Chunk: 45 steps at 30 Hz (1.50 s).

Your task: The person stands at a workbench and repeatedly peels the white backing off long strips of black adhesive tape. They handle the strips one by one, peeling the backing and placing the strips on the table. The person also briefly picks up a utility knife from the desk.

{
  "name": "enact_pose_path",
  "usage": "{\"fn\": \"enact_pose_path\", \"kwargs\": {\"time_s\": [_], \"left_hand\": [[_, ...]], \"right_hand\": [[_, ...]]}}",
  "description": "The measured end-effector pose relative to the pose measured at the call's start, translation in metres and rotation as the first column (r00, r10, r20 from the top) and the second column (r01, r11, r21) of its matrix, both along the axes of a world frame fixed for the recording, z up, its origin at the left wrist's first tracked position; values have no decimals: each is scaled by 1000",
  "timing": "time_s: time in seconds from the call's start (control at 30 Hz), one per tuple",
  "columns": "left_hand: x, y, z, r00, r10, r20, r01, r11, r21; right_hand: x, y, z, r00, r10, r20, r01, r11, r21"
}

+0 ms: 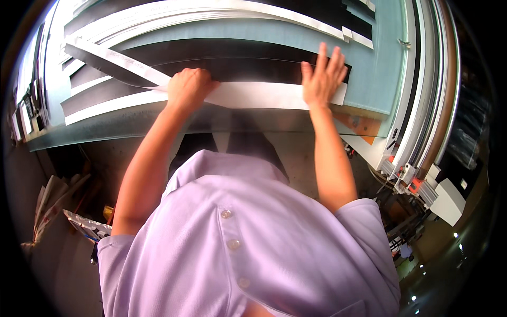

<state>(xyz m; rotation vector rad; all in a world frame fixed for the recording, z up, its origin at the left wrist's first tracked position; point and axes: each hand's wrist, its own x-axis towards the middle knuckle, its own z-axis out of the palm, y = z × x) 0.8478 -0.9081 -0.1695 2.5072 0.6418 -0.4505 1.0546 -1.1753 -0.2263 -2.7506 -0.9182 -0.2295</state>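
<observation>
My left hand (pixel 189 90) is closed over a long white strip (pixel 251 95) near the front of the glass tabletop. Left of this fist, a white length with faint marks (pixel 127 64) slants up to the far left, and a dark band (pixel 100 62) runs beside it. Flat and with its fingers spread, my right hand (pixel 323 79) rests at the white strip's right end. Just beyond both hands lies a wide black strip (pixel 248 61). Whether the slanting length and the white strip are one piece is hidden under my left hand.
More black and white strips (pixel 211 11) lie across the far side of the glass tabletop (pixel 364 90). A metal rail (pixel 430 90) with red fittings borders the right side. An orange-brown triangular piece (pixel 362 126) shows by the front right corner. Folded sheets (pixel 50 206) stand at lower left.
</observation>
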Motion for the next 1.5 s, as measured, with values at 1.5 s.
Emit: {"fn": "enact_pose_path", "kwargs": {"time_s": [1.5], "left_hand": [[-256,355,20,944,317,95,-331,909,255]], "right_hand": [[-83,117,12,987,153,52,-152,988,-31]]}}
